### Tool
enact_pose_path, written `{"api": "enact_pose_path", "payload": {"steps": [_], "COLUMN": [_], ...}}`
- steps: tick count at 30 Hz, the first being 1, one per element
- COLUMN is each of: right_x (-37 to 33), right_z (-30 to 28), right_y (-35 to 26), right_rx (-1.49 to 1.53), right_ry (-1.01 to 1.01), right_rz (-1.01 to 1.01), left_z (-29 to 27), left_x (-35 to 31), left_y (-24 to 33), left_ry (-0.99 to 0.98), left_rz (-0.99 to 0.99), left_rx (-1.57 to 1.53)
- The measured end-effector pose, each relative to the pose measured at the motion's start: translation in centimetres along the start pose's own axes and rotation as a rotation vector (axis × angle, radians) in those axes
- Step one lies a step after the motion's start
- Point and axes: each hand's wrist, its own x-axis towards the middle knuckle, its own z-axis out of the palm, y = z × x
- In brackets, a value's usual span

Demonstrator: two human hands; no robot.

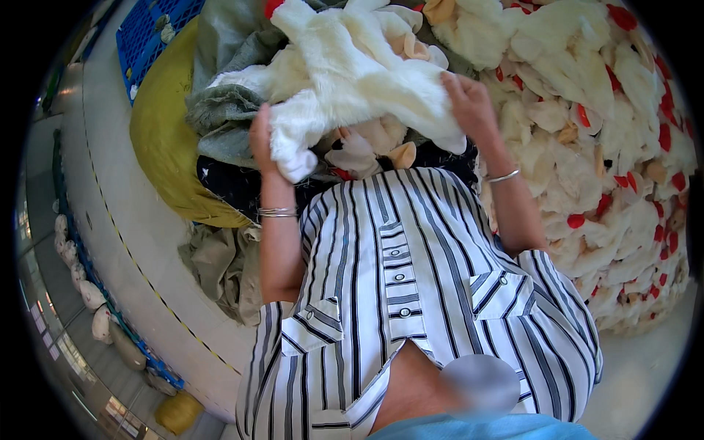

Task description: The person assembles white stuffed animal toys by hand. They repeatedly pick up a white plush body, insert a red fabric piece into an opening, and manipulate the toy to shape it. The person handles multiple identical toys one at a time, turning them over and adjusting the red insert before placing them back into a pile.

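A limp, unstuffed white plush toy skin (348,81) is spread between my two hands in front of my chest. On its left side, my left hand (262,139) closes around the edge near a dangling limb. My right hand (469,106) pinches the opposite side, with the thumb and fingers partly hidden by the fur. A small patch of red shows at the skin's far left end. Beneath it lie more white and beige plush pieces (374,143), on black cloth (231,187) over my lap.
A tall heap of white plush skins with red parts (587,139) rises on the right. To the left are a bulging olive-yellow sack (165,139), grey sheer fabric (227,44) and a blue plastic crate (147,37). Several plush pieces (92,293) line the far left.
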Motion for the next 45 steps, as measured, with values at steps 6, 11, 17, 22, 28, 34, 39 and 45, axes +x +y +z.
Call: {"api": "enact_pose_path", "payload": {"steps": [6, 11, 17, 22, 28, 34, 39, 45], "right_x": [2.0, 2.8, 5.0, 8.5, 4.4, 4.9, 5.3, 0.0], "right_z": [-3.4, 3.4, 3.4, -21.3, -15.6, 5.5, 6.6, 5.5], "right_y": [0.4, -1.2, 3.0, -3.7, -7.0, 4.2, 5.7, -3.5], "right_rx": [-0.546, -0.163, -0.611, 1.000, -0.370, -0.560, -0.611, -0.074], "right_ry": [-0.276, -0.440, -0.635, 0.118, 0.555, -0.032, -0.386, -0.493], "right_rz": [0.010, -0.065, -0.909, -0.630, -0.633, -0.491, -0.149, -0.244], "left_z": [7.4, 12.6, 13.9, 6.5, 3.2, 5.1, 3.6, 2.2], "left_x": [-6.4, -8.9, -7.8, -3.9, -1.3, -2.0, -2.9, -2.5], "left_y": [3.2, 3.0, 1.6, 2.6, 0.0, 0.1, -0.1, -3.7], "left_ry": [-0.174, -0.958, -1.131, -0.456, -0.161, -0.360, -0.332, -0.341], "left_rz": [0.082, 0.014, -0.190, -0.084, -0.139, -0.151, -0.202, -0.465], "left_rx": [0.261, 0.432, 0.602, 0.159, -0.095, -0.023, 0.022, -0.092]}}
